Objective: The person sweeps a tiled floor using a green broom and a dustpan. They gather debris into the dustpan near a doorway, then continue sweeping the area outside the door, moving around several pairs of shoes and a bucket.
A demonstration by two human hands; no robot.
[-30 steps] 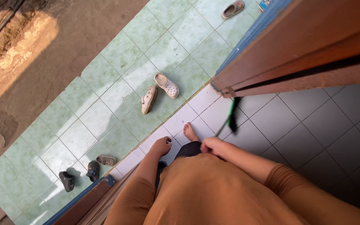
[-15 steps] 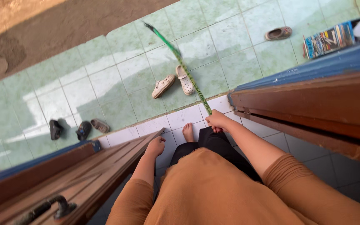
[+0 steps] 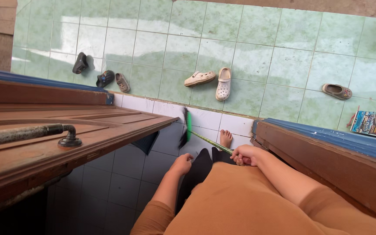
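The right hand [image 3: 243, 155] is curled into a closed fist around the near end of a thin green stick [image 3: 207, 140], knuckles up, thumb side toward the body, just in front of the orange shirt [image 3: 236, 200]. The stick runs from the fist up and to the left, low over the floor, to a blurred green and dark head [image 3: 186, 130] that sits over the white tiles [image 3: 205, 119] at the threshold. The right forearm, in an orange sleeve, comes in from the lower right and bends at the elbow, so the wrist lies almost level. The left hand [image 3: 182, 164] hangs loosely at the side of the dark trouser leg, fingers bent inward and holding nothing; its arm drops straight down from the lower edge of the view. A bare foot [image 3: 226, 138] shows just beyond the stick, on the white tiles. To the left stands an open wooden door [image 3: 66, 139] with a dark metal handle [image 3: 31, 132]; to the right is a wooden frame [image 3: 327, 165] with a blue edge. Beyond the threshold, on green tiles [image 3: 179, 48], lie a pair of white clogs [image 3: 212, 80], three small dark shoes [image 3: 103, 76] to the left, and a single grey clog [image 3: 337, 91] to the right.
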